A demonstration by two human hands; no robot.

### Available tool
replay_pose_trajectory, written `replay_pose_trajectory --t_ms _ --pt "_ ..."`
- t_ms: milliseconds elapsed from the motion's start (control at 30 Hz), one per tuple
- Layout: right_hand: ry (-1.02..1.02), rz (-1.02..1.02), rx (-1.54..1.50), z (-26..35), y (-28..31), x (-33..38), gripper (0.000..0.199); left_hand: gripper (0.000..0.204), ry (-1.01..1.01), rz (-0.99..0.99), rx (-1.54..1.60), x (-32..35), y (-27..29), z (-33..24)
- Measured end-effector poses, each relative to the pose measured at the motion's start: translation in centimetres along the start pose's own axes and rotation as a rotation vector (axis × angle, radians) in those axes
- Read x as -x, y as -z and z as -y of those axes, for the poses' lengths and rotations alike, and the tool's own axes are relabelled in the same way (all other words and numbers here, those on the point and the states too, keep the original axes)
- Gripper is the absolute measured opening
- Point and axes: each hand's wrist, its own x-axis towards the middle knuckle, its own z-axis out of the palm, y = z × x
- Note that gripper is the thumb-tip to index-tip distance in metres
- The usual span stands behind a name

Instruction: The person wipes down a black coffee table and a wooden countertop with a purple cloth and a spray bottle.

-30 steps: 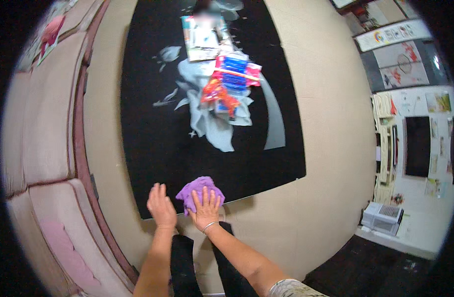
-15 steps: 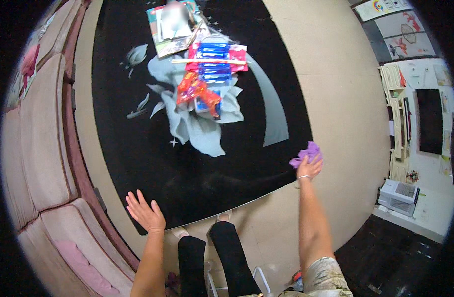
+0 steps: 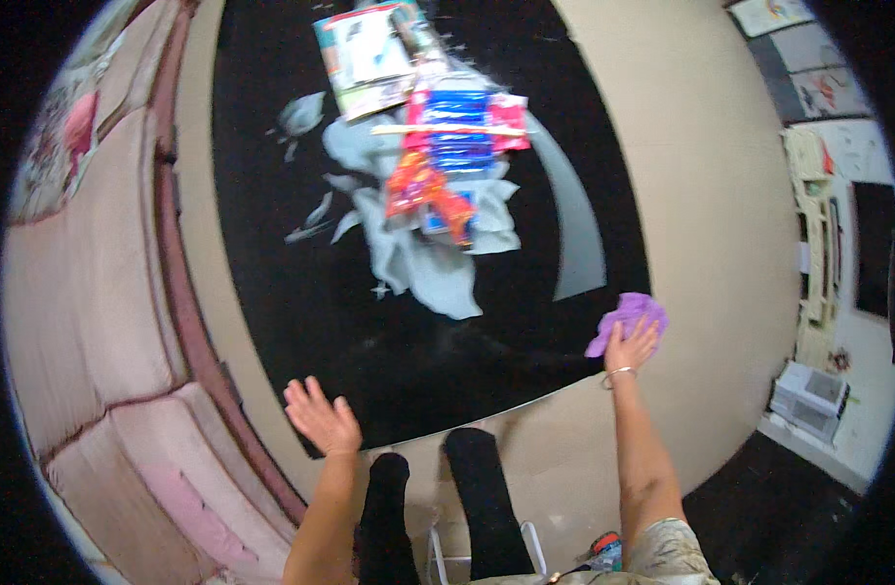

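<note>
My right hand (image 3: 632, 348) is at the near right corner of the black tabletop (image 3: 330, 341). Its fingers press on a crumpled purple cloth (image 3: 618, 317), which lies against the table's edge. A bracelet circles that wrist. Over at the near left corner, my left hand (image 3: 325, 417) rests flat on the black surface, fingers spread and nothing in them. A pale grey-blue flower pattern (image 3: 438, 278) decorates the tabletop. Faint smears show on the black area between my hands.
Toward the far side lie a pack of blue wrapped items (image 3: 460, 146), an orange-red wrapper (image 3: 413, 183), a pale stick (image 3: 447, 130) and a booklet (image 3: 368, 49). A beige sofa (image 3: 87, 283) runs along the left. A white box-shaped appliance (image 3: 808, 395) stands far right.
The whole view has shifted, so the table and hands appear farther right. My right hand stays on the cloth at the table's right edge; the cloth looks more spread out. My left hand remains flat.
</note>
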Motion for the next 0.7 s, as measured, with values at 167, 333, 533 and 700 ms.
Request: replay_pose_trajectory --t_ms 167,333,533,700 --pt "0.455 0.048 -0.071 16.3 -0.4 7.2 0.079 0.058 0.001 -0.046 0.038 0.6 -0.2 1.2" --pt "0.676 0.197 -0.210 31.5 0.6 18.3 0.075 0.060 -0.029 -0.057 0.077 0.8 -1.0 1.3" --pt "0.622 0.293 -0.206 29.5 2.3 27.9 0.068 0.060 -0.027 0.004 0.121 0.7 -0.9 1.7" --pt "0.483 0.354 -0.064 22.8 2.2 36.6 0.070 0.053 -0.261 0.164 0.277 -0.9 3.3 6.3"
